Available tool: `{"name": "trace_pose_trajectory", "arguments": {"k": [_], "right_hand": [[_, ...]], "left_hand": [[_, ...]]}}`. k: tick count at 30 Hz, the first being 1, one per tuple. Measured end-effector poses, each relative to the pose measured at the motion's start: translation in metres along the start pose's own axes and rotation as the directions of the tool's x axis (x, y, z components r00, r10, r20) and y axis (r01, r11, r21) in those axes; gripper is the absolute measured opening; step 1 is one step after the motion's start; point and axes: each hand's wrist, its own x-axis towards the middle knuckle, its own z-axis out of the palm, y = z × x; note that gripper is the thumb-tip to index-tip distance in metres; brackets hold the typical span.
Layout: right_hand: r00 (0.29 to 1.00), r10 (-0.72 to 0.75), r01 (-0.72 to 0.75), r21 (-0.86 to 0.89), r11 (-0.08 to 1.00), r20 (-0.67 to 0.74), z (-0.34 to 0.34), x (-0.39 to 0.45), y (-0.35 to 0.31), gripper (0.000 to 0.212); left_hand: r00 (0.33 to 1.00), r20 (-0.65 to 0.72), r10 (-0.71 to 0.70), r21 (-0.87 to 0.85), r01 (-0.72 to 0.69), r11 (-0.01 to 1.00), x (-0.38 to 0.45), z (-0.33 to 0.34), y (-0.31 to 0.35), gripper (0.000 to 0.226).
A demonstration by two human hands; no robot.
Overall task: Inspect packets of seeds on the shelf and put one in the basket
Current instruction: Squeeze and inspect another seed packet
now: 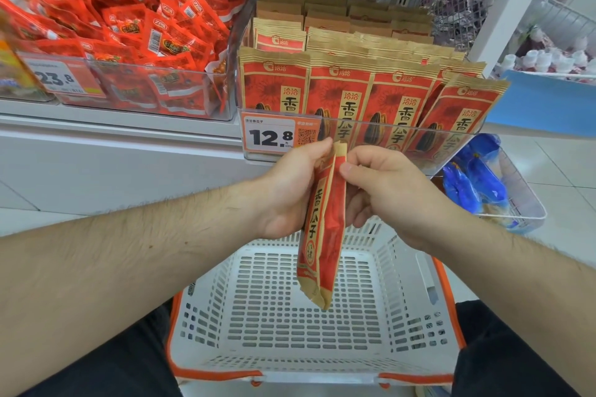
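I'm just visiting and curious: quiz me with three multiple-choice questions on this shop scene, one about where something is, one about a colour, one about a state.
1. Where is the held seed packet?
A. lying in the basket
B. in the air above the basket
C. standing on the shelf

2. What colour is the basket's rim?
A. orange
B. green
C. black

3. How is the packet held?
A. by the left hand alone
B. by nothing
C. by both hands near its top

Answers:
1. B: it hangs over the white basket, touching no part of it.
2. A: an orange band runs along the basket's top edge.
3. C: the left hand and the right hand each grip the upper end.
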Motion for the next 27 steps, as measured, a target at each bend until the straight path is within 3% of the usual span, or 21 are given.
{"name": "trace_pose_trajectory", "arguments": {"k": [6,10,12,22,27], "right_hand": [[0.996,0.033,-0.046,0.172,0.984,0.078,-0.003,0.0,0.0,0.02],[0.995,0.043,-0.061,0.206,0.977,0.09,-0.003,0.001,-0.001,0.029],[0.995,0.04,-0.059,0.205,0.977,0.094,-0.003,0.001,-0.001,0.029],[0.983,0.003,0.002,-0.03,1.0,0.183,-0.006,-0.006,-0.004,0.028],[0.977,-0.017,0.035,-0.083,0.996,0.213,-0.005,-0.007,-0.005,0.032]], "left_hand": [[0.994,0.103,0.032,-0.027,-0.03,0.999,-0.006,0.001,0.001,0.028],[0.987,0.159,-0.028,-0.045,0.036,0.998,-0.005,-0.001,0.002,0.058],[0.986,0.166,-0.027,-0.066,0.038,0.997,-0.004,-0.001,0.002,0.063],[0.998,0.065,-0.006,-0.085,0.012,0.996,0.001,-0.008,0.001,0.038],[0.999,0.043,-0.008,-0.087,0.012,0.996,0.006,-0.013,-0.002,0.04]]}}
